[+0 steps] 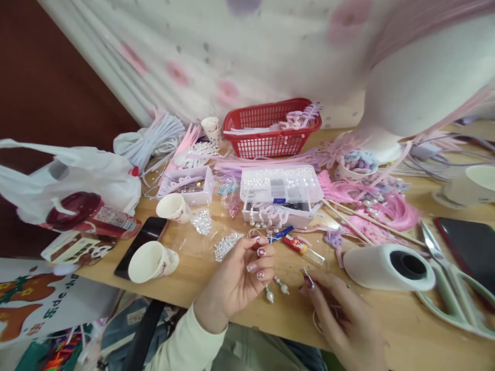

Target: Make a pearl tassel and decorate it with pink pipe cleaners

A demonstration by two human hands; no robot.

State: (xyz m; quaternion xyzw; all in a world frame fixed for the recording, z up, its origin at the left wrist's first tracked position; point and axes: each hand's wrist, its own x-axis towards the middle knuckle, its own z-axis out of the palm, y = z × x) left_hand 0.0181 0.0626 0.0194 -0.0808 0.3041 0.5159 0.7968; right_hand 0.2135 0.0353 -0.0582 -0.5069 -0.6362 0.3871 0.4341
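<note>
My left hand (243, 273) is raised over the front of the table, its thumb and index finger pinched together. What they pinch is too small to make out. Two short beaded dangles (269, 294) with pearl ends show just right of its fingers; I cannot tell whether they hang or lie on the wood. My right hand (344, 309) is closed, with fingertips pinching a thin pale thread or needle tip with a tiny teal spot. A loop of thin white thread (317, 322) curves below its fingers. Loose pearl beads (228, 246) lie behind my left hand.
A clear-lidded bead box (278, 183), a red basket (270, 147) and a white tray (185, 188) stand behind. Paper cups (149, 263) and a phone (141, 245) are left. A thread cone (367, 265), scissors (448, 273) and another phone (467, 247) lie right.
</note>
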